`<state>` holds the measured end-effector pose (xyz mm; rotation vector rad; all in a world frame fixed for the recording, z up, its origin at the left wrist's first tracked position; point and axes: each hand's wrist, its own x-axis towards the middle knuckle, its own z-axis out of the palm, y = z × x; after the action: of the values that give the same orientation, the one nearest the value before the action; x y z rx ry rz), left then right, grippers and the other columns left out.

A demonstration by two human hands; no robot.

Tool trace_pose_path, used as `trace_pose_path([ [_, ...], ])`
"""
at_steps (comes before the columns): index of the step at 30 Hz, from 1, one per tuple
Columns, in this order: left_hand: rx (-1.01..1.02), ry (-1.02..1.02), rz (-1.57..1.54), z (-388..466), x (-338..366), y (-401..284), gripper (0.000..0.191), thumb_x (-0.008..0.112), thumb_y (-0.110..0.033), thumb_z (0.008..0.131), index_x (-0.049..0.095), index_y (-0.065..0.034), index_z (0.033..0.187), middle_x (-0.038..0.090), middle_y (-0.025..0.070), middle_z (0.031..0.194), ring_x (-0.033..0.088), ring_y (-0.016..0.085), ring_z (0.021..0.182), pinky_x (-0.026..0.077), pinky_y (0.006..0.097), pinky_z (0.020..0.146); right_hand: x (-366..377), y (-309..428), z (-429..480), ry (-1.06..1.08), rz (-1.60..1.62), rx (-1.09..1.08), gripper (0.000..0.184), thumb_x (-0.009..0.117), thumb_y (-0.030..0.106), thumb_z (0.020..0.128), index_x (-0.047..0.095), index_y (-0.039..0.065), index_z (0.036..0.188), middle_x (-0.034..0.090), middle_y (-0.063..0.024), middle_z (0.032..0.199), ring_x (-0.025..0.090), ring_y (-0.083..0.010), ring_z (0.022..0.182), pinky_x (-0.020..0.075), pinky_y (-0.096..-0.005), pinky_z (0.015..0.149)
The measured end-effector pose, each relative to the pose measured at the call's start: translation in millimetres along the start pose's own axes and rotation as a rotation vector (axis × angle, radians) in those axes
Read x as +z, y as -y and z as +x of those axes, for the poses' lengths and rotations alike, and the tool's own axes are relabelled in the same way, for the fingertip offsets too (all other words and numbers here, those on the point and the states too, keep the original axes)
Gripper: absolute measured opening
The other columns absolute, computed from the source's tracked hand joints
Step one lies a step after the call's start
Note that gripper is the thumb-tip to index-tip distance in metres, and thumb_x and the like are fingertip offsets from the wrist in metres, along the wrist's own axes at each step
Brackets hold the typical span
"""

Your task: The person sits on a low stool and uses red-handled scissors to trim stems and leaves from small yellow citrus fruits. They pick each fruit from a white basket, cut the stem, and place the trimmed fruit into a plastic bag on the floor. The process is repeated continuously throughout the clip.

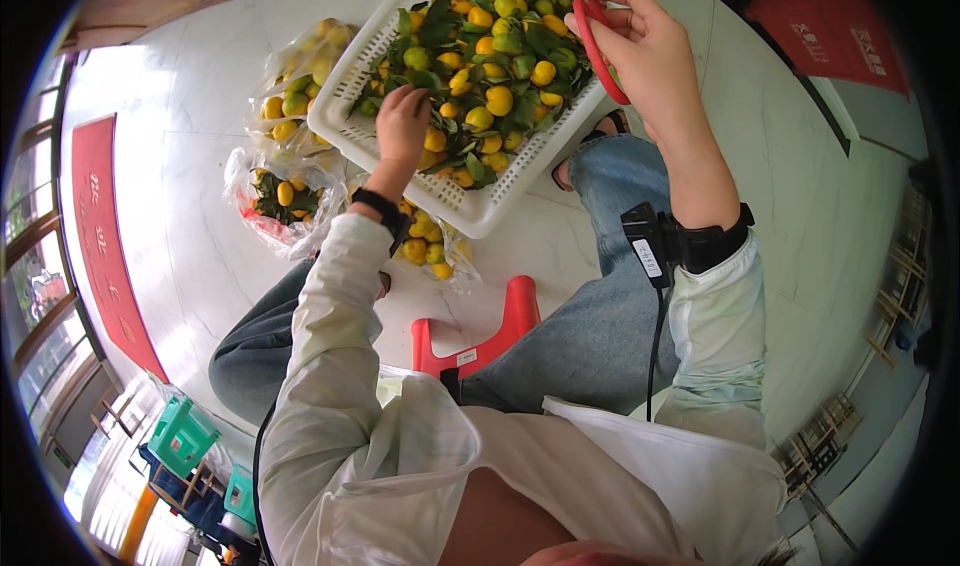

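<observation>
A white plastic basket [471, 219] with slotted walls stands on the floor before me, heaped with small yellow and green citrus fruits [499, 101] among dark leaves. My left hand [403, 127] reaches over its left side, fingers bent down at a green leaf [426, 79]. Whether the fingertips pinch anything is hidden. Above the basket's right rim, my right hand [649, 48] holds a pair of scissors by its red handles [598, 60]. The metal blades point up and left over the fruit, partly cut off by the picture's top edge.
Left of the basket sit clear plastic bags of citrus: one upper bag [289, 108], one lower bag [281, 200], and another bag [427, 247] near its front corner. A red plastic stool [480, 345] is under me. Green stools [182, 437] stand lower left; a red mat [112, 243] lies left.
</observation>
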<state>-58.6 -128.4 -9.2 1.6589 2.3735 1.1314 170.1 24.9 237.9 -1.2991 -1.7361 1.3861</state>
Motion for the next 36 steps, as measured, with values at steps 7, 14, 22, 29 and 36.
trace_pose_path([
  [7, -0.368, -0.405, 0.171, -32, -149, 119, 0.015, 0.072, -0.010, 0.080, 0.074, -0.0026, 0.093, 0.072, 0.0124, 0.094, 0.068, 0.028, 0.089, 0.053, 0.0360, 0.080, 22, 1, 1, 0.081, -0.059, -0.009, 0.039, 0.075, 0.016, 0.087, 0.063, 0.002, 0.121, 0.069, -0.0061, 0.099, 0.064, -0.0098, 0.091, 0.0495, -0.0223, 0.076],
  [14, -0.894, -0.202, 0.423, -102, -203, 237, 0.032, 0.072, -0.028, 0.075, 0.076, -0.0032, 0.095, 0.075, 0.0122, 0.084, 0.072, 0.025, 0.080, 0.055, 0.0356, 0.078, 34, -5, 1, 0.082, -0.147, -0.017, 0.036, 0.075, 0.016, 0.086, 0.065, 0.002, 0.117, 0.070, -0.0068, 0.093, 0.068, -0.0128, 0.085, 0.0531, -0.0252, 0.073],
  [22, -1.197, 0.349, 0.431, -84, -185, 235, 0.054, 0.074, -0.032, 0.074, 0.066, -0.0065, 0.120, 0.063, 0.0204, 0.122, 0.057, 0.035, 0.118, 0.043, 0.0403, 0.102, 30, -7, 5, 0.116, -0.136, 0.036, 0.039, 0.075, 0.015, 0.087, 0.064, 0.004, 0.122, 0.069, -0.0054, 0.100, 0.063, -0.0092, 0.090, 0.0492, -0.0223, 0.076],
  [29, -0.392, -0.263, 0.278, -16, -136, 112, 0.046, 0.075, -0.014, 0.078, 0.061, -0.0096, 0.121, 0.049, 0.0187, 0.129, 0.046, 0.037, 0.122, 0.037, 0.0474, 0.107, 14, -15, 6, 0.041, -0.112, 0.015, 0.038, 0.075, 0.018, 0.086, 0.065, 0.003, 0.119, 0.070, -0.0071, 0.095, 0.066, -0.0118, 0.085, 0.0518, -0.0240, 0.071],
  [36, 0.084, 0.280, -0.114, 42, 9, -29, 0.048, 0.075, -0.016, 0.080, 0.058, -0.0058, 0.123, 0.054, 0.0165, 0.128, 0.049, 0.036, 0.122, 0.044, 0.0441, 0.102, -9, -17, 8, -0.083, -0.042, 0.043, 0.040, 0.074, 0.015, 0.088, 0.062, -0.001, 0.123, 0.069, -0.0077, 0.098, 0.065, -0.0100, 0.086, 0.0513, -0.0222, 0.070],
])
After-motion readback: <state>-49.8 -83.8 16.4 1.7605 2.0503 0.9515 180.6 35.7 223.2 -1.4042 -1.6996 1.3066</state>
